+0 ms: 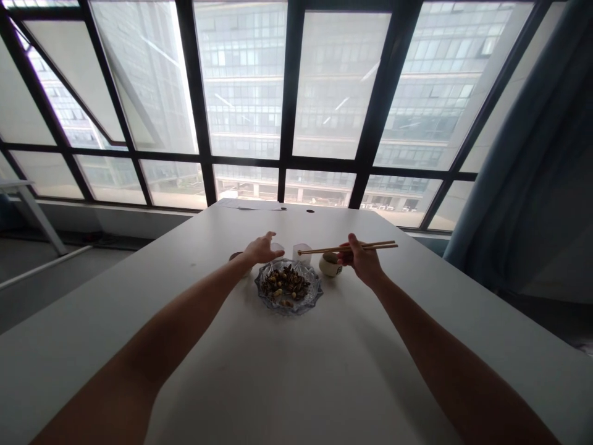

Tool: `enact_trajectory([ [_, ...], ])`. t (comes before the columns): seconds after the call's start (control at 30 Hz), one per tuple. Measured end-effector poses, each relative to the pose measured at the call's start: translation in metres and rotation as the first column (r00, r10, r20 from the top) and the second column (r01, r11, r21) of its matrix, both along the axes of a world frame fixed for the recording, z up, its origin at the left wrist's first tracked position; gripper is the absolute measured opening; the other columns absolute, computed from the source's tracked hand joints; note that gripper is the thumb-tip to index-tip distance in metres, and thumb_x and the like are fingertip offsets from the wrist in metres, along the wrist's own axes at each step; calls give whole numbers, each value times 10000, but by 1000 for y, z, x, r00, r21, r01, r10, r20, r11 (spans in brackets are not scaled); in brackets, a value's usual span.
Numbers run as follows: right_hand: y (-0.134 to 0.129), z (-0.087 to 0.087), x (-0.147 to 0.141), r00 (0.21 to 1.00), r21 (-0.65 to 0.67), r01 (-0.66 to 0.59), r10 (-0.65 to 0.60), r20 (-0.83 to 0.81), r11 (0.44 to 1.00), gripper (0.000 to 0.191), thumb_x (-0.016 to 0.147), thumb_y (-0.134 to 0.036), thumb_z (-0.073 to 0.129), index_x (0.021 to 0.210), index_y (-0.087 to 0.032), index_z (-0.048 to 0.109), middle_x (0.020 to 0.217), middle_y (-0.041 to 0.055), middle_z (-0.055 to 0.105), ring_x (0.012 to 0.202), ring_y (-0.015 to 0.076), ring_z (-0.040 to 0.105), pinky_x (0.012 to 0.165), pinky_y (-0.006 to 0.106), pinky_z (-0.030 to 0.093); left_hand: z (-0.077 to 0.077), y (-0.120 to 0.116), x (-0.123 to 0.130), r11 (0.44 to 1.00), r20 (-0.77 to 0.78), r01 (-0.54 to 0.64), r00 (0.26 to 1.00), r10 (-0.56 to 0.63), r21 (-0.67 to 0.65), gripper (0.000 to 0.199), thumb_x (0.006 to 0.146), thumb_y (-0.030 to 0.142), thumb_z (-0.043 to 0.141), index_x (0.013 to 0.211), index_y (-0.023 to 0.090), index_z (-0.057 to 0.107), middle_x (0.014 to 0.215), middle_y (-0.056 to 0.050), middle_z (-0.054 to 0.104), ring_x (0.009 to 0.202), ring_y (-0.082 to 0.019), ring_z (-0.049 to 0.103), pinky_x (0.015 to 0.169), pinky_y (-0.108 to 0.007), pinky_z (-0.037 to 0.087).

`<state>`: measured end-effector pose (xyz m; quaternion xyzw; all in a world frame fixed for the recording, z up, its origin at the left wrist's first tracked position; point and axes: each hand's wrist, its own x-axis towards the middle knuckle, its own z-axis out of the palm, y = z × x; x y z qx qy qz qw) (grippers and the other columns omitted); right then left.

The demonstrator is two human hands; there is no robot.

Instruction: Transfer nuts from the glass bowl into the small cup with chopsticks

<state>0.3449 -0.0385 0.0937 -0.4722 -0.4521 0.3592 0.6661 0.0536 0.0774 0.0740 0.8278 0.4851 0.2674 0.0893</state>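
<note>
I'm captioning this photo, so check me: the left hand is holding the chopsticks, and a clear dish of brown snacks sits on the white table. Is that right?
Not quite: the right hand is holding the chopsticks, as the head view shows. The clear dish of brown snacks does sit on the white table.

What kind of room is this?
Probably an office or meeting room, though I can't be sure: there's a large white table, a wall of black-framed windows facing a multi-storey building, and a blue curtain.
</note>
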Motion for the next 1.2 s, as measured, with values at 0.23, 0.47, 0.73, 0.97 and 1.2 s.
enact_trajectory([
  [0.23, 0, 4, 10, 998, 14, 32, -32, -55, 999, 537, 770, -681, 721, 686, -157, 646, 515, 56, 669, 375, 141, 600, 362, 236, 485, -6, 14, 8, 990, -1, 110, 994, -110, 87, 777, 617, 319, 804, 1336, 167, 553, 1182, -153, 695, 1116, -340, 660, 931, -428, 548],
  [0.47, 0, 7, 16, 995, 11, 65, -64, -70, 998, 518, 796, -664, 706, 684, -162, 641, 518, 54, 672, 379, 139, 605, 352, 226, 470, 0, 34, 22, 997, -53, 53, 997, -56, -51, 740, 623, 451, 815, 1273, 187, 580, 1148, -158, 723, 990, -310, 713, 808, -373, 565],
  [0.73, 1, 4, 29, 989, 53, 149, -148, -31, 987, 509, 820, -656, 681, 685, -170, 613, 506, 48, 660, 376, 146, 614, 354, 232, 483, 6, 18, 86, 988, -166, 138, 975, -148, -70, 803, 685, 502, 803, 1369, 194, 519, 1235, -165, 703, 1141, -351, 664, 945, -443, 521],
  [0.97, -2, 11, 35, 975, 158, 188, -164, -151, 969, 533, 799, -671, 700, 668, -160, 627, 474, 24, 635, 353, 114, 571, 338, 213, 432, 11, -3, 87, 887, -123, 398, 917, -379, 232, 844, 704, 182, 753, 1476, 187, 412, 1389, -157, 588, 1281, -361, 543, 1027, -507, 504],
  [1.2, -1, 14, 34, 971, 148, 169, -139, -196, 975, 560, 817, -705, 661, 654, -173, 606, 454, 17, 616, 338, 110, 551, 331, 220, 432, 9, -9, 80, 891, -88, 394, 919, -384, 228, 891, 729, 195, 761, 1514, 174, 341, 1383, -179, 590, 1277, -362, 553, 1030, -508, 506],
])
